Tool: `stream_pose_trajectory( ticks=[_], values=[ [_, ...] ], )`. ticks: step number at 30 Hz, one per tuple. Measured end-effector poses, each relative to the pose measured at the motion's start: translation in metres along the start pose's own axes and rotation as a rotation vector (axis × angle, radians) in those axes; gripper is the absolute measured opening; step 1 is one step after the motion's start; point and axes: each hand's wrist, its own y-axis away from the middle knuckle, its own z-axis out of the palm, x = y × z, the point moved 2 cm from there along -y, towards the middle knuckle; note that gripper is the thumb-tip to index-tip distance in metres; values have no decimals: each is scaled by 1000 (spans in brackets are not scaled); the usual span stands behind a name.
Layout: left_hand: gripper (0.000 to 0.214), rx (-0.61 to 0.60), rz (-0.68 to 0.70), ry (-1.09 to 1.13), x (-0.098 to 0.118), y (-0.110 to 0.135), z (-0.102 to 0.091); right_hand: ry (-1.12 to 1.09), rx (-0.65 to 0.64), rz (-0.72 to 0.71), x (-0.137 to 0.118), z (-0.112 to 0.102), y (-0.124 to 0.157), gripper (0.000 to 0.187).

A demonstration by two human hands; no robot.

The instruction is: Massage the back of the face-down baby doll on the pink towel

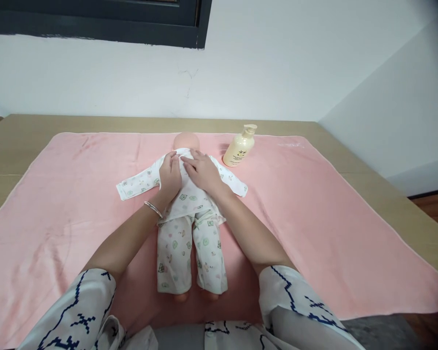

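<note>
A baby doll (pixel 186 140) lies on its back on a pink towel (pixel 314 204), head away from me, dressed in a white printed top and trousers (pixel 188 243). Both sleeves spread out to the sides. My left hand (pixel 170 176) rests flat on the doll's chest, fingers together and stretched toward the collar. My right hand (pixel 201 170) lies flat beside it on the chest, fingers extended and touching the top's front. A thin bangle (pixel 153 209) sits on my left wrist. Neither hand holds anything.
A cream pump bottle (pixel 240 147) stands on the towel just right of the doll's head. The towel covers a wooden table (pixel 416 228) set against a white wall. The table's right edge drops off to the floor.
</note>
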Motion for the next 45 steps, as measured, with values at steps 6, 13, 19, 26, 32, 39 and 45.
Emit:
stream_pose_trajectory(
  ticks=[6, 13, 19, 26, 32, 39, 45],
  values=[
    [29, -12, 5, -9, -1, -1, 1, 183, 80, 129, -28, 6, 25, 51],
    [35, -154, 178, -231, -8, -5, 5, -60, 14, 36, 11, 0, 4, 48],
    [41, -101, 220, -492, -3, 4, 5, -96, 90, 176, 35, 2, -1, 49],
    [46, -246, 240, -541, -13, -12, 3, 84, -56, 178, -6, -5, 14, 55],
    [50, -292, 219, -786, 7, 7, 2, 9, -74, 158, 4, -7, 8, 48],
    [39, -462, 250, -978, 23, -1, -5, 66, -33, 176, 7, 4, 8, 55],
    [47, -483, 191, -915, 7, -17, -5, 61, -34, 185, -13, -1, 16, 52]
  ],
)
